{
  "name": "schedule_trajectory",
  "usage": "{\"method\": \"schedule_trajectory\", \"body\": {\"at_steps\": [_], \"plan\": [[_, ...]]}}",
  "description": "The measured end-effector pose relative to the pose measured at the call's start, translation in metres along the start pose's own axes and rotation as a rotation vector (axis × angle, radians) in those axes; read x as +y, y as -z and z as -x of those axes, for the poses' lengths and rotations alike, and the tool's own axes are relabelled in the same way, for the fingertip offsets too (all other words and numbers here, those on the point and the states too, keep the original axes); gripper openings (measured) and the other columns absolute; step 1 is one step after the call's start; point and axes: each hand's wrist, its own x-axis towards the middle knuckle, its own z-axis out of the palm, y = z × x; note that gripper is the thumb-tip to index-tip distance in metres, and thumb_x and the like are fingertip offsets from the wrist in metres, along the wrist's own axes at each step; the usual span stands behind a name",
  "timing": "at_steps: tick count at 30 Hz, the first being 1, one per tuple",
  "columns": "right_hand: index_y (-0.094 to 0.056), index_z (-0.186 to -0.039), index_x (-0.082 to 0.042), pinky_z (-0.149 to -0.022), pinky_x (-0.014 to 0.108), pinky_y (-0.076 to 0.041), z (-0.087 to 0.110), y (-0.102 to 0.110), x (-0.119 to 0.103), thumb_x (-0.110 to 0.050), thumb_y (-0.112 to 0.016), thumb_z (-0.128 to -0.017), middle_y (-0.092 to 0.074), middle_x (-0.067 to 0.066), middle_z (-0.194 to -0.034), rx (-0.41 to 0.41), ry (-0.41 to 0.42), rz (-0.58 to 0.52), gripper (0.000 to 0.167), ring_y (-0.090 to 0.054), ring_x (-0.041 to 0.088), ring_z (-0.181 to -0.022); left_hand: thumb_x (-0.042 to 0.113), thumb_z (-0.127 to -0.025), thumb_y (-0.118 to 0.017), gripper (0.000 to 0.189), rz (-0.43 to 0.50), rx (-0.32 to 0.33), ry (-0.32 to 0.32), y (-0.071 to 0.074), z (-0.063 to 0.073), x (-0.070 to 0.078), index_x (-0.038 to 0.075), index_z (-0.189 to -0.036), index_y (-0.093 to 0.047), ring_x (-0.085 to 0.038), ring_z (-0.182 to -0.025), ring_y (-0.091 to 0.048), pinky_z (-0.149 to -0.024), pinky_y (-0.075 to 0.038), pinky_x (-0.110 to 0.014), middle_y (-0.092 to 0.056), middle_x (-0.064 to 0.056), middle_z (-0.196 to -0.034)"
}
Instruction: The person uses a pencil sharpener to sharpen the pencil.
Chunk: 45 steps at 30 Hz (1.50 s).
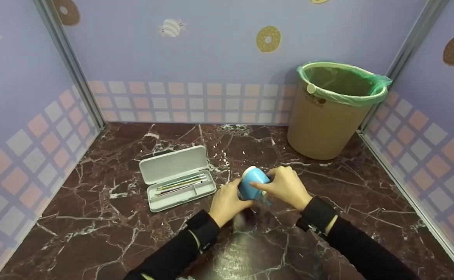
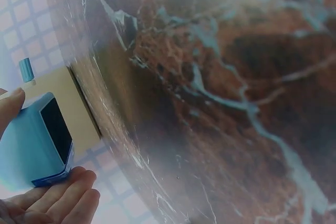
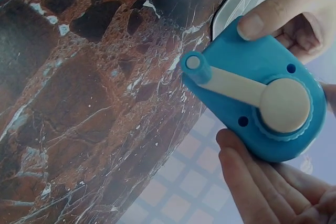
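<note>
A blue hand-crank pencil sharpener [image 1: 255, 181] with a white rim is held above the table between both hands. My left hand [image 1: 227, 202] grips its left side. On its right side, my right hand [image 1: 287, 187] holds the body with the thumb across it. The right wrist view shows the teardrop-shaped back of the sharpener [image 3: 252, 56], with a white crank [image 3: 236, 86] and a blue knob [image 3: 195, 67]. A dark panel [image 2: 56, 129] appears on the sharpener in the left wrist view. Left of the hands lies an open pencil case [image 1: 176, 199] with several pencils [image 1: 182, 184] in it.
A beige waste bin [image 1: 324, 124] lined with a green bag [image 1: 351, 100] stands at the back right. The dark marbled tabletop [image 1: 95, 233] is bounded by patterned walls [image 1: 219, 50] at the back and both sides.
</note>
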Motion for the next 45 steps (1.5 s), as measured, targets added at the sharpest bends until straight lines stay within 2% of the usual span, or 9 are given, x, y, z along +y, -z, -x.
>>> {"method": "schedule_trajectory", "body": {"at_steps": [11,17,21,25,29,32,34,37,45], "plan": [[-0.068,-0.067,-0.015,-0.045,0.02,-0.033,-0.001,0.002,0.0,-0.056,-0.08,-0.082,-0.054,-0.008,-0.049,-0.013,-0.01,0.018,0.045,-0.043,0.003,-0.039,0.026,-0.074,-0.088,0.066,0.008,-0.003,0.015,0.001,-0.003,0.0,-0.001,-0.13,-0.064,-0.031,-0.095,-0.074,-0.084,-0.06,-0.046,-0.076,-0.019,-0.114],[-0.068,-0.065,-0.016,-0.046,0.02,-0.031,-0.002,0.006,0.0,-0.061,-0.077,-0.082,-0.052,-0.01,-0.048,-0.046,-0.03,0.013,0.048,-0.04,0.002,-0.039,0.027,-0.074,-0.088,0.067,0.04,-0.035,0.008,0.006,-0.004,-0.002,0.0,-0.131,-0.064,-0.022,-0.082,-0.071,-0.077,-0.06,-0.039,-0.077,-0.016,-0.108],[-0.08,-0.086,-0.012,-0.046,0.021,-0.035,0.0,0.01,0.0,-0.062,-0.075,-0.083,-0.06,-0.004,-0.049,-0.094,-0.031,-0.015,0.05,-0.043,0.005,-0.037,0.028,-0.074,-0.088,0.069,0.057,-0.074,0.008,0.011,-0.005,-0.006,0.0,-0.132,-0.063,-0.022,-0.082,-0.072,-0.075,-0.061,-0.037,-0.077,-0.016,-0.108],[-0.078,-0.113,-0.005,-0.051,0.021,-0.049,0.001,0.018,0.004,-0.06,-0.076,-0.084,-0.077,0.007,-0.071,-0.149,0.007,-0.059,0.062,-0.056,0.004,-0.042,0.03,-0.074,-0.088,0.069,0.081,-0.13,-0.013,0.019,-0.006,-0.012,-0.001,-0.131,-0.064,-0.026,-0.091,-0.074,-0.081,-0.061,-0.038,-0.077,-0.017,-0.113],[-0.072,-0.125,-0.003,-0.054,0.022,-0.055,0.002,0.03,0.011,-0.047,-0.08,-0.086,-0.081,0.014,-0.091,-0.217,0.099,-0.102,0.06,-0.06,0.007,-0.044,0.032,-0.074,-0.089,0.072,0.152,-0.227,-0.039,0.027,-0.007,-0.022,-0.003,-0.131,-0.063,-0.029,-0.105,-0.073,-0.094,-0.059,-0.043,-0.074,-0.019,-0.121],[-0.069,-0.129,-0.003,-0.06,0.027,-0.06,0.002,0.036,0.015,-0.028,-0.083,-0.086,-0.079,0.016,-0.107,-0.284,0.237,-0.089,0.052,-0.07,0.018,-0.056,0.028,-0.076,-0.088,0.072,0.271,-0.341,-0.05,0.034,-0.008,-0.029,-0.006,-0.133,-0.061,-0.031,-0.112,-0.072,-0.101,-0.057,-0.044,-0.073,-0.022,-0.124],[-0.067,-0.132,-0.002,-0.074,0.033,-0.063,0.002,0.039,0.016,-0.016,-0.084,-0.084,-0.076,0.015,-0.12,-0.326,0.334,-0.069,0.052,-0.078,0.026,-0.081,0.024,-0.077,-0.088,0.07,0.348,-0.422,-0.048,0.038,-0.008,-0.032,-0.007,-0.134,-0.06,-0.031,-0.114,-0.072,-0.102,-0.057,-0.043,-0.072,-0.021,-0.125],[-0.064,-0.136,-0.002,-0.097,0.04,-0.059,0.003,0.04,0.015,-0.007,-0.084,-0.081,-0.071,0.015,-0.133,-0.38,0.429,-0.043,0.058,-0.071,0.031,-0.118,0.019,-0.08,-0.086,0.065,0.426,-0.538,-0.04,0.042,-0.007,-0.034,-0.005,-0.134,-0.06,-0.029,-0.112,-0.073,-0.1,-0.058,-0.038,-0.072,-0.02,-0.125],[-0.06,-0.141,-0.003,-0.104,0.041,-0.056,0.009,0.038,0.004,0.002,-0.08,-0.077,-0.065,0.015,-0.142,-0.468,0.508,0.004,0.067,-0.066,0.031,-0.127,0.011,-0.082,-0.084,0.057,0.487,-0.744,-0.05,0.043,-0.002,-0.029,-0.002,-0.133,-0.062,-0.029,-0.11,-0.074,-0.095,-0.059,-0.028,-0.072,-0.019,-0.127]]}}
